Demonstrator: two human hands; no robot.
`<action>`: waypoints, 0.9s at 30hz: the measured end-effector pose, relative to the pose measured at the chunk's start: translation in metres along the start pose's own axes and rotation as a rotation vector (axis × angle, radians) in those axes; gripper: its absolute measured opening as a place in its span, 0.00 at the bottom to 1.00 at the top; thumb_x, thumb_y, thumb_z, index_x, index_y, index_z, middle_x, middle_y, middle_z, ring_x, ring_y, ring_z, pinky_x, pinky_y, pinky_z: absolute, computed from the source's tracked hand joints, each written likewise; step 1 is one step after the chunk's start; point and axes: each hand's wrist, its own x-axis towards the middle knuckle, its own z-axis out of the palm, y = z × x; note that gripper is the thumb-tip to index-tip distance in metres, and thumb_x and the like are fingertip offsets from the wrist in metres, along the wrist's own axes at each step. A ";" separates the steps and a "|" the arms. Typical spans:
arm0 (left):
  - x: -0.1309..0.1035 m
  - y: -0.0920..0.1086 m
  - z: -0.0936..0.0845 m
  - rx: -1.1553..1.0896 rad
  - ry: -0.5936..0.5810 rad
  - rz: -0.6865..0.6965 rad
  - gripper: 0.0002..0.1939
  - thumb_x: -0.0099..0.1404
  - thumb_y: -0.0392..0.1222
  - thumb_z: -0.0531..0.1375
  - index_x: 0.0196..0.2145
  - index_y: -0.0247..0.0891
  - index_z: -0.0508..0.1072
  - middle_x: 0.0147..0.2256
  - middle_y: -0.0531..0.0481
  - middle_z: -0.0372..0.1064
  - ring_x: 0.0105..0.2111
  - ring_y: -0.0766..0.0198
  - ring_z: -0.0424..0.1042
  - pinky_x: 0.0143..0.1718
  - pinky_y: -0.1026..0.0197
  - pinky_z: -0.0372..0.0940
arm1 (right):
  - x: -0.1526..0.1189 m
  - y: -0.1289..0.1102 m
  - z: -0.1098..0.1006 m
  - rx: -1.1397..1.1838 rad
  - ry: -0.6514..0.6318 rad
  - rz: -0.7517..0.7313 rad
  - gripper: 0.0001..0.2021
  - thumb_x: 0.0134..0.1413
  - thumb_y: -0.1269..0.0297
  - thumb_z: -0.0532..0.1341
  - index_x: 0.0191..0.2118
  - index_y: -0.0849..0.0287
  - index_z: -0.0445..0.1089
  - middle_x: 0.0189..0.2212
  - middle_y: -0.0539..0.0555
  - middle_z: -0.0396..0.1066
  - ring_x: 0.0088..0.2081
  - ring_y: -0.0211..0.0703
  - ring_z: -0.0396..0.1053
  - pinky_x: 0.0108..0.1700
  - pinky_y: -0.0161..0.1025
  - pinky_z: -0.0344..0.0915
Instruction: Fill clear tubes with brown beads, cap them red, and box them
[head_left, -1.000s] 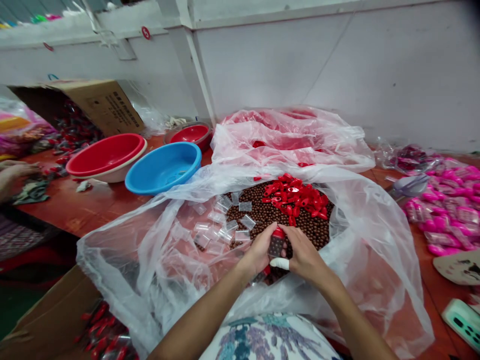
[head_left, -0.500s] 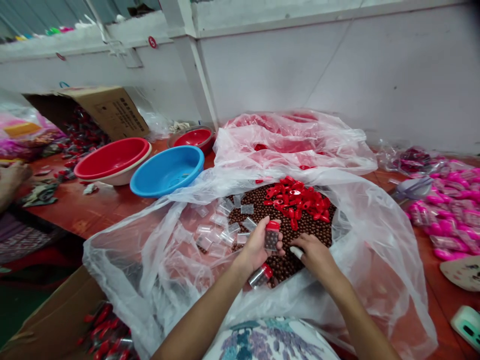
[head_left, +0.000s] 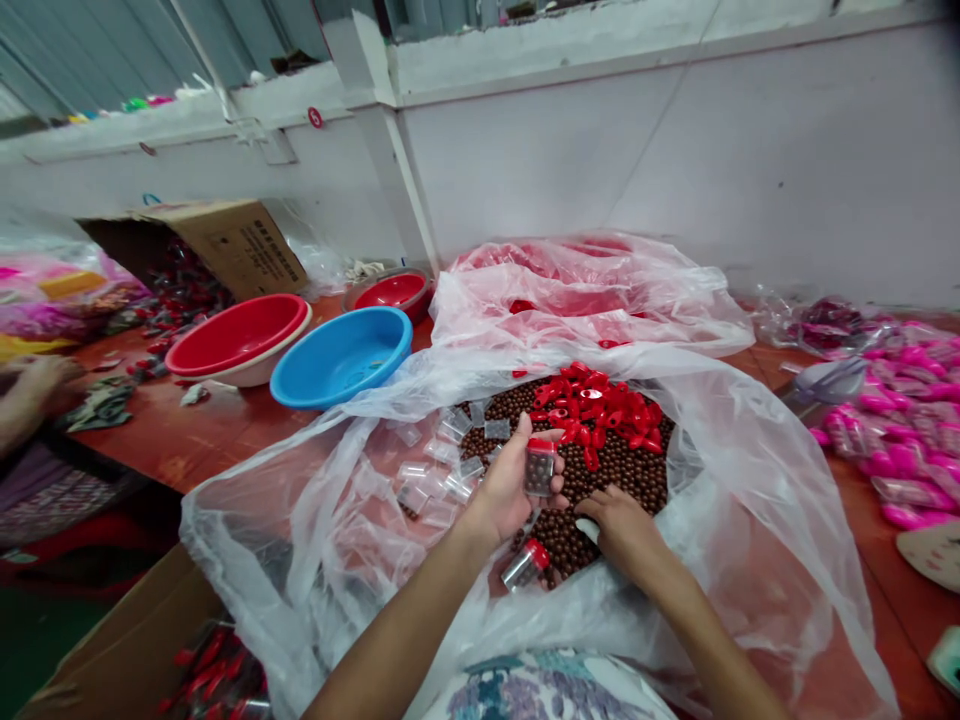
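My left hand is closed around a small clear bottle with a red cap, with brown balls visible inside. Its thumb points up beside the cap. My right hand rests low over a heap of brown balls, fingers bunched and partly hidden; a white covering shows at its thumb. Between my forearms lies another clear bottle with a red cap, tilted on its side. Red caps are piled on the balls beyond my hands, and loose clear bottles without caps lie to the left.
A clear plastic sheet spreads under the heap. To the left stand a blue basin and a red basin. An open carton spills red-capped pieces. Pink packages lie right. Another person's hand is far left.
The view has tilted up, so the scene sits slightly lower. My left hand still holds the bottle, its thumb now raised more. My right hand stays at the balls, fingers shifted slightly.
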 end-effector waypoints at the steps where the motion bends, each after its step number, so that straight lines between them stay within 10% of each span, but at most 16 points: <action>1: 0.000 0.003 0.001 -0.013 -0.006 -0.015 0.30 0.61 0.62 0.47 0.51 0.39 0.63 0.25 0.50 0.66 0.19 0.66 0.67 0.20 0.59 0.67 | 0.000 0.001 0.000 0.047 0.023 0.013 0.18 0.48 0.79 0.53 0.41 0.54 0.72 0.35 0.54 0.71 0.39 0.45 0.63 0.43 0.39 0.56; 10: 0.001 -0.001 0.001 0.003 -0.036 -0.044 0.26 0.63 0.58 0.47 0.51 0.38 0.63 0.26 0.49 0.67 0.20 0.65 0.67 0.21 0.59 0.67 | 0.002 -0.014 -0.052 0.744 0.701 0.184 0.14 0.54 0.60 0.56 0.47 0.54 0.67 0.43 0.54 0.69 0.44 0.45 0.66 0.48 0.46 0.61; 27: 0.008 -0.026 -0.001 0.206 0.035 -0.048 0.26 0.60 0.61 0.51 0.33 0.33 0.70 0.23 0.50 0.67 0.18 0.68 0.66 0.16 0.64 0.64 | 0.029 -0.032 -0.083 0.263 0.464 -0.239 0.15 0.54 0.72 0.54 0.45 0.50 0.70 0.41 0.53 0.69 0.48 0.48 0.58 0.49 0.50 0.57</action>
